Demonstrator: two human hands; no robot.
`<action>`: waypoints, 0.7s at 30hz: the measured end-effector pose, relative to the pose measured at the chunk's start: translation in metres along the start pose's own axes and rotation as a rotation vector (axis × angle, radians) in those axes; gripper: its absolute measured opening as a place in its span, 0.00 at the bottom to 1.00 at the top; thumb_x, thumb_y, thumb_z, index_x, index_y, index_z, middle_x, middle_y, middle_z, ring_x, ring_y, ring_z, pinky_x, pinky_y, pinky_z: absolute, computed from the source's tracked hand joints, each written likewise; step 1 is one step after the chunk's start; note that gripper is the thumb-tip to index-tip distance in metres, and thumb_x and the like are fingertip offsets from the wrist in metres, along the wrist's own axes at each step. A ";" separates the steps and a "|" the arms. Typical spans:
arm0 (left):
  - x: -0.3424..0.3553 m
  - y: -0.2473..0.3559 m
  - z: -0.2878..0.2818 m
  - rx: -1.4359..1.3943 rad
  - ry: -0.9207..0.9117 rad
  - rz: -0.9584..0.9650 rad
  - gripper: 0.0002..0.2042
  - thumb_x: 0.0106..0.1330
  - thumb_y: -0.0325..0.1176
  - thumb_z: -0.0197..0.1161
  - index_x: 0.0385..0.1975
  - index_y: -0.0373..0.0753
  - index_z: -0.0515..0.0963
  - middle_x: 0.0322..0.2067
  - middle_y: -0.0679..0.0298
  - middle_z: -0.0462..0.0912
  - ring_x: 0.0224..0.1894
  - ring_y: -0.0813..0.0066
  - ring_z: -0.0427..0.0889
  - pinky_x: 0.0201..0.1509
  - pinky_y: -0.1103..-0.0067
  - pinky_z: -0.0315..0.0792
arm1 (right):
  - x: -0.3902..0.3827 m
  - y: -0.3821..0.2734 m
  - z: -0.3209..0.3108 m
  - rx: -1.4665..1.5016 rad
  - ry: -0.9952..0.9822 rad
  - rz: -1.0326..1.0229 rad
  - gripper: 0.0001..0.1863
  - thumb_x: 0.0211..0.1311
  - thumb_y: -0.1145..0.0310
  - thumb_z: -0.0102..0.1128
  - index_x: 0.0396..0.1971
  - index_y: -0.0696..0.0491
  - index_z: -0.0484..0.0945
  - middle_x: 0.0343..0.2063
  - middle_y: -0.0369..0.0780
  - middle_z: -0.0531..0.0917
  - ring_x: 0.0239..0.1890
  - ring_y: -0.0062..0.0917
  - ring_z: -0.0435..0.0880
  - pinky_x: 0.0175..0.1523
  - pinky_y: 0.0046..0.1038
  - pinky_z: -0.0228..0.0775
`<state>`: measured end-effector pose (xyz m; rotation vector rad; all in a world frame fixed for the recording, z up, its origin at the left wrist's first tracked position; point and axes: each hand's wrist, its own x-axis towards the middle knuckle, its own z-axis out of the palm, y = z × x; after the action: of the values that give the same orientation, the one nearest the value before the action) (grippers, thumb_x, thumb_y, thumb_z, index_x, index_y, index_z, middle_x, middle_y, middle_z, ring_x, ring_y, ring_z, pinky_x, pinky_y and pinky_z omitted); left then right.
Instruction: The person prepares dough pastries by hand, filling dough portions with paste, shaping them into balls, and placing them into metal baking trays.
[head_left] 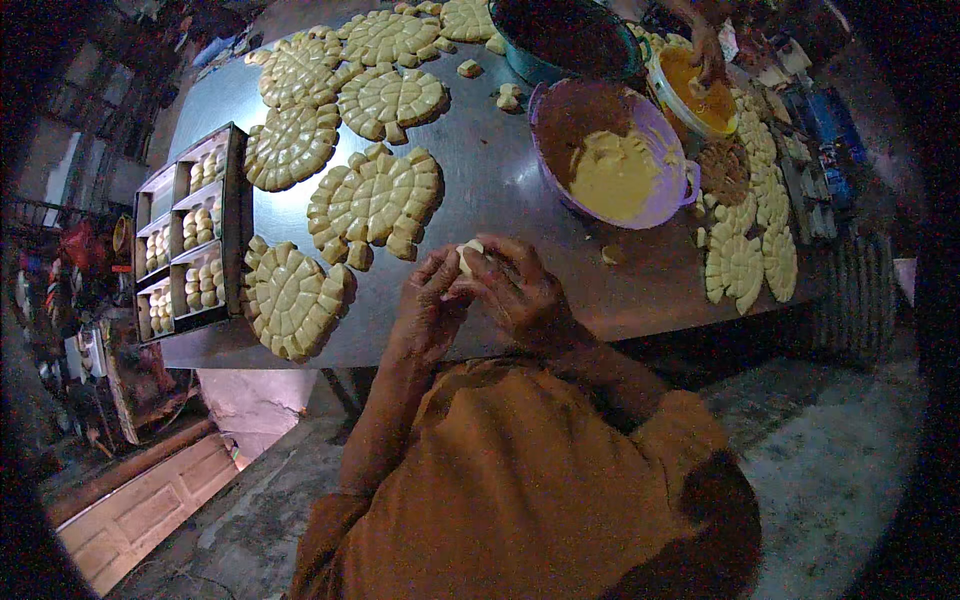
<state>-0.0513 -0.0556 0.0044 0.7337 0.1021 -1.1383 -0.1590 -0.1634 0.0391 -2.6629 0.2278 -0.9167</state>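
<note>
My left hand [430, 300] and my right hand [515, 295] meet over the steel table's near part, both with fingers closed around a small pale piece of dough [470, 258]. Just left of them lies a segmented round of scored dough [292, 300], with another similar round [370, 200] above. A purple basin [680, 175] holding pale yellow paste stands beyond my right hand, and a small scrap of dough [610, 255] lies below it.
A compartmented metal tray [240, 150] of dough balls sits on the left. More scored rounds [390, 100] cover the back and right. A dark teal tub [520, 60] stands behind the purple basin. Another person's hand [708, 60] dips toward a bucket of orange filling [735, 125].
</note>
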 end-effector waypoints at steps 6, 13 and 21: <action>-0.005 0.002 0.001 0.012 0.013 0.020 0.13 0.66 0.30 0.61 0.49 0.35 0.74 0.40 0.65 0.79 0.38 0.80 0.79 0.34 0.86 0.75 | -0.005 -0.010 0.017 0.010 0.184 0.114 0.15 0.55 0.63 0.66 0.42 0.51 0.81 0.40 0.39 0.84 0.41 0.36 0.82 0.47 0.33 0.78; -0.006 0.011 -0.004 0.204 -0.048 0.016 0.15 0.64 0.32 0.63 0.50 0.41 0.74 0.45 0.64 0.79 0.45 0.76 0.79 0.43 0.86 0.73 | 0.001 -0.006 0.013 0.463 0.104 0.670 0.07 0.56 0.69 0.66 0.34 0.53 0.84 0.32 0.40 0.85 0.35 0.33 0.83 0.39 0.30 0.76; -0.004 -0.010 -0.006 0.288 0.129 0.078 0.15 0.65 0.37 0.65 0.48 0.39 0.75 0.42 0.65 0.80 0.42 0.79 0.79 0.34 0.85 0.71 | -0.002 0.002 0.014 0.393 -0.016 0.520 0.10 0.52 0.75 0.66 0.36 0.53 0.83 0.31 0.41 0.83 0.33 0.36 0.84 0.40 0.31 0.76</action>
<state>-0.0596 -0.0510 -0.0035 1.0584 0.0176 -1.0421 -0.1523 -0.1612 0.0270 -2.0972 0.6289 -0.6835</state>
